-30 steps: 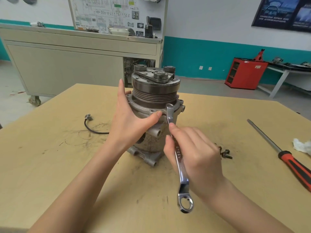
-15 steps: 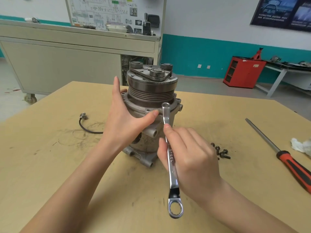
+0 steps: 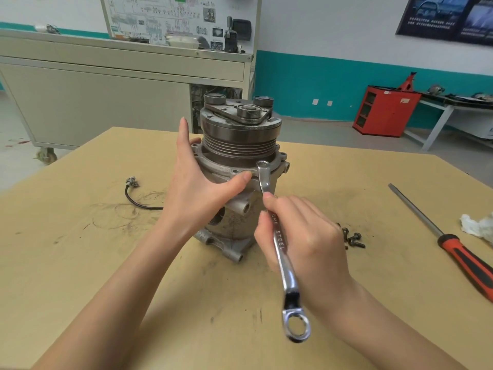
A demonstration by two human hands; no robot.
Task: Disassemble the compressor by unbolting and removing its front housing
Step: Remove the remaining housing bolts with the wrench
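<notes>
Vs half a second ago: the upper ring of the wrench [image 3: 280,249] is still on the flange [image 3: 213,165] under the pulley [image 3: 240,134], while the lower ring end has swung slightly to the right. Right hand [image 3: 306,236] is unchanged, its fingers [image 3: 268,201] and thumb pinching the upper shank. Left hand [image 3: 197,193] hasn't moved: fingers straight, palm flat on the left side of the compressor [image 3: 234,220], thumb laid along the flange just beside the wrench head. The compressor stands upright mid tabletop [image 3: 80,263], pulley up, front housing still on. The left hand covers the body's left side, and I can't tell whether the ring sits on a bolt head. Loose bolts [image 3: 353,239] lie right of the base, partly behind the right hand. Further right are a red-handled screwdriver [image 3: 453,249] and a white rag [image 3: 477,227]. A black lead with connector [image 3: 133,193] lies to the left. A grey cabinet [image 3: 106,97] stands behind the tabletop.
</notes>
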